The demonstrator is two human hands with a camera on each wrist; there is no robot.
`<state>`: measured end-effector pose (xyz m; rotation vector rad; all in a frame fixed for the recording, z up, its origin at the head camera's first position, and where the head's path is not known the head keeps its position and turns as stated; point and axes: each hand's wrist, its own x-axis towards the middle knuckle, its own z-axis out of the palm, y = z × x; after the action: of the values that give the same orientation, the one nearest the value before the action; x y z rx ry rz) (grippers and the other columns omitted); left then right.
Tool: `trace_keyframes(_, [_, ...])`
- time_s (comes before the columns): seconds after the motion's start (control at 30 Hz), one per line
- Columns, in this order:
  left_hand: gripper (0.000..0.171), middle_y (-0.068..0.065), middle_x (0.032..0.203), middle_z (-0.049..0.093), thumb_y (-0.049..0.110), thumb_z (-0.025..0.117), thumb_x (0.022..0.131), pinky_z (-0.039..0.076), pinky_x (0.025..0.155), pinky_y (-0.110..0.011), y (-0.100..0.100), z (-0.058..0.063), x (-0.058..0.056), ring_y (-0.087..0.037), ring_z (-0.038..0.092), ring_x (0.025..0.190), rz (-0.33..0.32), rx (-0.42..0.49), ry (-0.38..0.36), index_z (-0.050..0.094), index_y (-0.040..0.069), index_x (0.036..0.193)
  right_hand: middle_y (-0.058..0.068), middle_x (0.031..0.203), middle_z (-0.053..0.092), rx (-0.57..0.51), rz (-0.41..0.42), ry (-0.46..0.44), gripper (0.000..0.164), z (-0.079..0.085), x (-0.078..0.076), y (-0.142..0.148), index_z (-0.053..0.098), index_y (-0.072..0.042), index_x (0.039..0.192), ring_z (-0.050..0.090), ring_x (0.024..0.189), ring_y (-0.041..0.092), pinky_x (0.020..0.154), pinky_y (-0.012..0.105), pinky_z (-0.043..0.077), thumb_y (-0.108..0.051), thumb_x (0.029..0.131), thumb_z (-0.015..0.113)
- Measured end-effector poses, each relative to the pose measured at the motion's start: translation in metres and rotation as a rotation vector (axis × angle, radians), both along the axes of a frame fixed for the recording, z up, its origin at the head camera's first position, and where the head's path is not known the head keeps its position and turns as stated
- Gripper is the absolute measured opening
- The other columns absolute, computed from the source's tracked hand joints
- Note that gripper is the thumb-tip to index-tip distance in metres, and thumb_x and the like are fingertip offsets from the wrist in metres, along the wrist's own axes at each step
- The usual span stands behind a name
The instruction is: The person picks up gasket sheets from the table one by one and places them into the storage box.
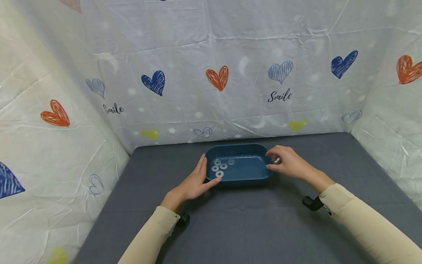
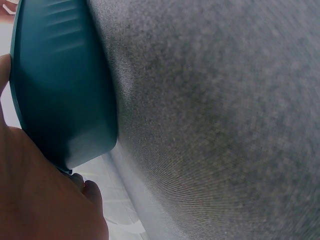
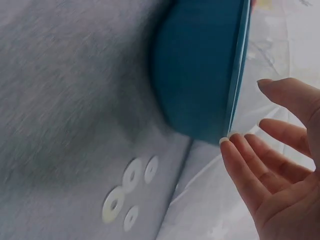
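A dark blue rectangular tray (image 1: 237, 182) with rounded corners stands on the table, several flat metal washers (image 1: 219, 174) in its left part. At its left end my left hand (image 1: 194, 183) holds it, thumb over the near rim and fingers along the end wall. My right hand (image 1: 288, 161) is at the opposite end. The right wrist view has its fingertips (image 3: 223, 141) right at the tray's rim (image 3: 239, 75), thumb apart, with nothing in the hand. Several more washers (image 3: 132, 175) lie on the table beyond that end, mostly hidden behind the right hand in the head view.
Dark grey cloth covers the table (image 1: 230, 223). White sheeting (image 1: 184, 91) printed with hearts rises along the back and both sides, close behind the tray. A black wrist strap (image 1: 313, 203) shows at the right sleeve.
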<state>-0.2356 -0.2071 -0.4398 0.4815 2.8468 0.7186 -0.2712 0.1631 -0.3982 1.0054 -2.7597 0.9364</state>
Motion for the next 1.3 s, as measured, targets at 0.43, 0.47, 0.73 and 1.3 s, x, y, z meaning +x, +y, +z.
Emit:
trace_keyframes(0.43, [0.112,-0.002,0.170,-0.021,0.079,0.043,0.094,0.022,0.122,-0.054,-0.001,0.000,0.001,-0.029,0.006,0.158,0.010,0.005,0.001,-0.009,0.008,0.164,0.020,0.111,0.066,0.011,-0.063,-0.027,0.032,-0.013,0.007,0.042,0.069,0.005,0.119,0.067,0.094,0.032,0.077,0.044,0.059,-0.010,0.092,0.078])
trace_keyframes(0.47, [0.112,-0.002,0.170,-0.021,0.079,0.043,0.094,0.022,0.122,-0.054,-0.001,0.001,0.001,-0.030,0.006,0.158,0.010,0.005,-0.001,-0.009,0.008,0.164,0.021,0.111,0.066,0.016,-0.063,-0.029,0.033,-0.014,0.007,0.044,0.069,0.006,0.119,0.067,0.094,0.033,0.077,0.044,0.059,-0.010,0.092,0.077])
trace_keyframes(0.73, [0.111,-0.002,0.170,-0.022,0.080,0.041,0.094,0.021,0.122,-0.053,-0.001,0.002,0.001,-0.028,0.004,0.158,0.005,0.000,-0.015,-0.009,0.008,0.163,0.025,0.114,0.067,0.046,-0.084,-0.049,0.036,-0.026,0.006,0.059,0.067,0.010,0.120,0.067,0.095,0.035,0.078,0.047,0.058,-0.008,0.091,0.077])
trace_keyframes(1.3, [0.110,-0.003,0.170,-0.020,0.078,0.042,0.095,0.021,0.123,-0.053,0.000,0.002,0.002,-0.028,0.004,0.158,0.005,-0.003,-0.013,-0.008,0.008,0.164,0.019,0.102,0.069,0.116,-0.152,-0.076,0.037,-0.046,-0.007,0.066,0.070,0.010,0.113,0.066,0.083,0.025,0.074,0.045,0.056,-0.010,0.085,0.083])
